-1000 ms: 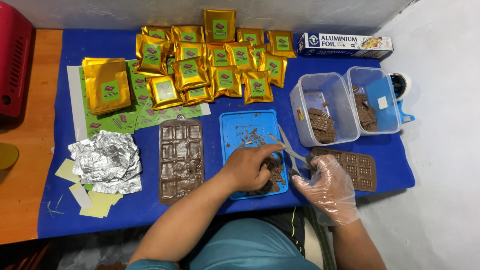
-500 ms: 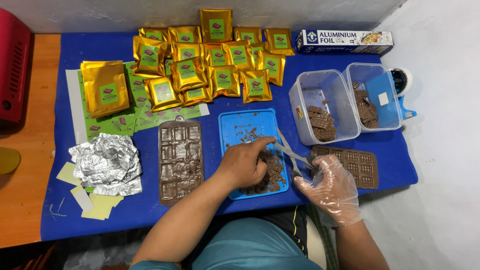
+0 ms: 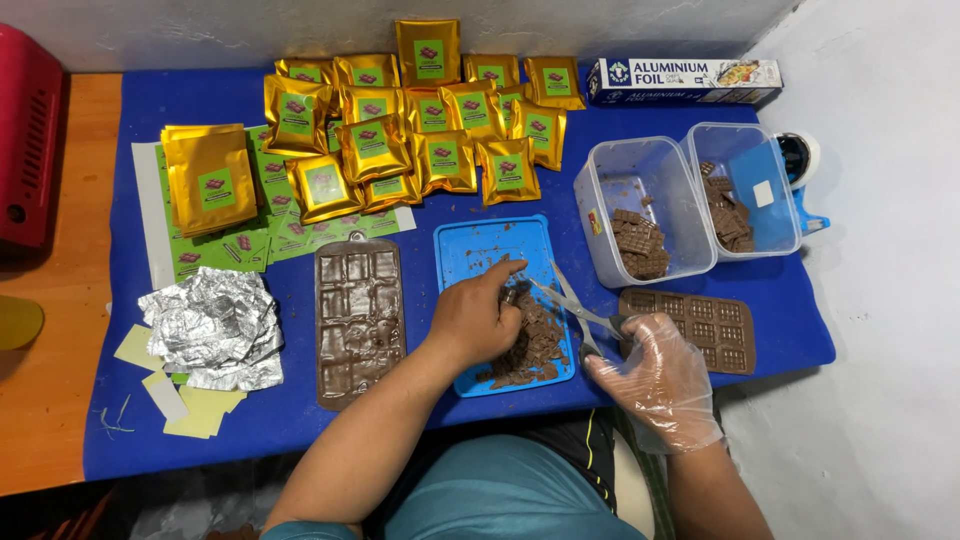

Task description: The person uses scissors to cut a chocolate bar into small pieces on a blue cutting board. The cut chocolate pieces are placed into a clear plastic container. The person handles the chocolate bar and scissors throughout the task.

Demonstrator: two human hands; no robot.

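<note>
- A red box (image 3: 25,150) stands at the far left, on the bare wooden bench (image 3: 60,300).
- A blue cloth (image 3: 300,400) covers the rest, bearing crumpled foil (image 3: 210,325) and gold pouches (image 3: 400,130).
- The left hand (image 3: 475,320), bare, has its grip closed on chocolate pieces (image 3: 530,345) in the blue tray (image 3: 490,245).
- The gloved right hand (image 3: 660,375) has its grip clamped on scissors (image 3: 575,305), blades apart over the tray.
- A white wall (image 3: 880,300) lies right.

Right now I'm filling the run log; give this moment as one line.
left hand: on chocolate pieces | blue tray: under them | right hand: gloved, holds scissors | mould: left of tray
</note>
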